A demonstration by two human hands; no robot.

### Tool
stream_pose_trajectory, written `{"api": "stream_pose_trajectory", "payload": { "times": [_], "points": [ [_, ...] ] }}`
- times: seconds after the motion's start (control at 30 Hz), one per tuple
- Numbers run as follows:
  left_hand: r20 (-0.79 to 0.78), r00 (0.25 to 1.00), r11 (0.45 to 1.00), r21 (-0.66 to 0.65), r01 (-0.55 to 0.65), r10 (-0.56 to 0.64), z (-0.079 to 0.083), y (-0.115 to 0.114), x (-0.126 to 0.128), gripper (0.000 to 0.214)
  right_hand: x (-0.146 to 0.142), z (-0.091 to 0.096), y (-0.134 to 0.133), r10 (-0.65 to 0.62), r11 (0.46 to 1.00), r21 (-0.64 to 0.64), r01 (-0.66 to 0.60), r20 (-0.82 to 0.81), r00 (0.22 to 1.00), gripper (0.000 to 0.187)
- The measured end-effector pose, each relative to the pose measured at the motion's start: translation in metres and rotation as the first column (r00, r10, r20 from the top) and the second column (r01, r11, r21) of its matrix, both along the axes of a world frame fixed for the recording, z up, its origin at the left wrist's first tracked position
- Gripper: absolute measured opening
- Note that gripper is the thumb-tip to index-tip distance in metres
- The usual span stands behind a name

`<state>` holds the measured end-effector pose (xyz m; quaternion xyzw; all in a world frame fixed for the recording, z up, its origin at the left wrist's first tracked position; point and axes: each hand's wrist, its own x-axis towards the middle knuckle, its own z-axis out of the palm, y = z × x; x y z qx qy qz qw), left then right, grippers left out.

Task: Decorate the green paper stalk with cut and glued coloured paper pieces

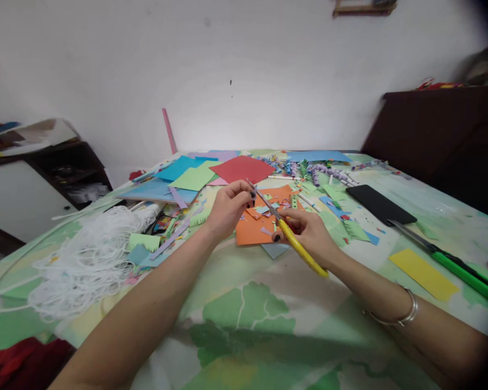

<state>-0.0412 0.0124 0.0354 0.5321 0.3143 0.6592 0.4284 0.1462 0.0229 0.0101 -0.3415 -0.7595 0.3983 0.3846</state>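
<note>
My right hand [311, 234] grips yellow-handled scissors [293, 239], blades pointing up and left toward my left hand. My left hand [228, 208] is closed in a pinch at the blade tips, holding something too small to make out. Both hands hover over an orange paper sheet [252, 227] strewn with small coloured scraps. A silver bangle [406, 314] sits on my right wrist.
Red [242, 168], light green [193, 177] and blue [179, 167] sheets lie behind. A white string bundle [93, 254] is at left. A black phone [380, 205], green-handled scissors [451, 260] and a yellow strip [425, 273] lie at right. Purple paper curls [329, 173] lie at the back.
</note>
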Motion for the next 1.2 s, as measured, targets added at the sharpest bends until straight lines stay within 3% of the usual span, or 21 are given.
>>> {"api": "stream_pose_trajectory", "payload": {
  "times": [0.77,0.97,1.07,1.2],
  "points": [
    [0.035,0.997,0.998,-0.027,-0.062,0.063,0.005,0.0,-0.003,0.007,0.002,0.005,0.001,0.014,1.0,0.022,-0.016,0.069,0.998,0.032],
    [0.023,0.995,0.995,-0.024,-0.101,0.101,0.005,0.002,-0.007,0.005,0.009,0.01,0.01,-0.096,0.992,0.093,0.084,0.13,0.987,0.039],
    [-0.02,0.994,0.992,-0.063,-0.109,0.108,0.005,0.003,-0.007,0.002,0.022,0.021,0.022,-0.309,0.942,0.215,0.256,0.263,0.914,0.039],
    [-0.085,0.995,0.988,-0.145,-0.058,0.046,0.0,0.003,-0.004,0.012,0.053,0.032,0.049,-0.584,0.811,0.424,0.403,0.545,0.602,0.037]
  ]
}}
